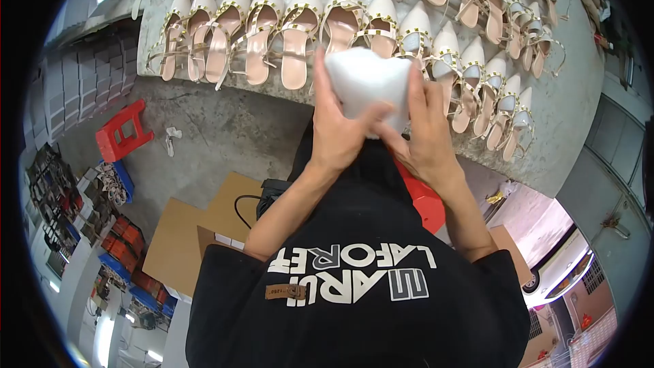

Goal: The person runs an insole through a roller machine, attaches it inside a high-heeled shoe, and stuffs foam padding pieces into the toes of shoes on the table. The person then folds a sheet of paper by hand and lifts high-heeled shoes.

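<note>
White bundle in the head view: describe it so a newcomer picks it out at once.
Find the grey table bearing rows of pale, gold-studded shoes. At its near edge, the left hand and right hand hold the white bundle between them, slightly blurred. Unlike the shoes, it's plain bright white, shows no studs or straps, and sits in the hands.

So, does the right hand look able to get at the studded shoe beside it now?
Probably: the studded shoe lies close with nothing seen between, but the right hand holds the white padding and would need to let go first.
</note>
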Motion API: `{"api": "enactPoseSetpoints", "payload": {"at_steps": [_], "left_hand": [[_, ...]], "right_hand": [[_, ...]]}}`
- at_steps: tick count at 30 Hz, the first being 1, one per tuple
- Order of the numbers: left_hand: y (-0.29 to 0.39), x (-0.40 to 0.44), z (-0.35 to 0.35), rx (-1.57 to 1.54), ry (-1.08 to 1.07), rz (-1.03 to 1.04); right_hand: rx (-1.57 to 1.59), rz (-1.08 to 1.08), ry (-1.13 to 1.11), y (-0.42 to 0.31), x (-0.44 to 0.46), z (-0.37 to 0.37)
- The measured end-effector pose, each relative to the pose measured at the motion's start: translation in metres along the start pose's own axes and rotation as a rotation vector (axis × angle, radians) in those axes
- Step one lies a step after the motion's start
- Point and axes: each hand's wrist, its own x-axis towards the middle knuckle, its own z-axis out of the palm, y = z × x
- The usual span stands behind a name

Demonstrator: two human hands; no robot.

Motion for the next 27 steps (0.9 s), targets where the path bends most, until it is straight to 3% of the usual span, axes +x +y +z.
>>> {"api": "enactPoseSetpoints", "payload": {"at_steps": [1,2,3,4,5,6,7,8,10,11,13,14,15,17,19,23,24,27], "left_hand": [[0.004,0.003,0.003,-0.331,-0.009,-0.103],[0.006,0.01,-0.002,-0.247,-0.132,-0.128],[0.005,0.009,-0.003,-0.24,-0.131,-0.128],[0.002,0.008,-0.003,0.19,-0.178,0.009],[-0.002,0.008,-0.003,0.617,-0.223,0.152],[-0.014,0.016,0.001,0.53,-0.233,0.024],[-0.032,0.028,0.004,0.531,-0.235,0.028],[-0.054,0.04,0.005,0.369,-0.33,-0.014],[-0.058,0.06,0.016,0.114,-0.508,-0.158],[-0.063,0.063,0.013,0.117,-0.515,-0.168],[-0.07,0.077,-0.004,-0.374,-0.547,-0.367],[-0.07,0.078,-0.015,-0.528,-0.536,-0.317],[-0.079,0.081,-0.027,-0.591,-0.521,-0.313],[-0.081,0.081,-0.043,-0.565,-0.572,-0.358],[-0.083,0.081,-0.043,-0.513,-0.606,-0.361],[-0.084,0.079,-0.037,-0.324,-0.677,-0.333],[-0.091,0.08,-0.039,-0.263,-0.687,-0.32],[-0.099,0.083,-0.045,-0.218,-0.713,-0.316]], "right_hand": [[-0.009,0.033,0.046,0.002,-0.002,0.002],[-0.004,0.027,0.048,0.008,-0.003,-0.002],[-0.044,-0.125,-0.009,0.017,-0.007,-0.01],[-0.087,-0.274,-0.064,0.025,-0.011,-0.017],[-0.117,-0.285,-0.004,0.028,-0.012,-0.022],[-0.15,-0.297,0.058,0.033,-0.01,-0.028],[-0.272,-0.262,0.191,0.05,0.003,-0.043],[-0.189,-0.215,0.381,0.051,0.03,-0.061],[-0.46,-0.306,0.518,0.083,0.084,-0.094],[-0.362,-0.272,0.346,0.111,0.111,-0.087],[0.006,-0.215,-0.08,0.145,0.135,-0.048],[-0.112,-0.18,-0.2,0.142,0.134,-0.029],[-0.066,-0.278,-0.234,0.165,0.136,-0.006],[-0.05,-0.309,-0.205,0.155,0.136,0.017],[-0.223,-0.252,-0.005,0.151,0.144,0.032],[-0.541,-0.163,0.032,0.136,0.159,0.046],[-0.681,-0.36,0.166,0.145,0.169,0.054],[-0.819,-0.253,-0.016,0.142,0.176,0.064]]}}
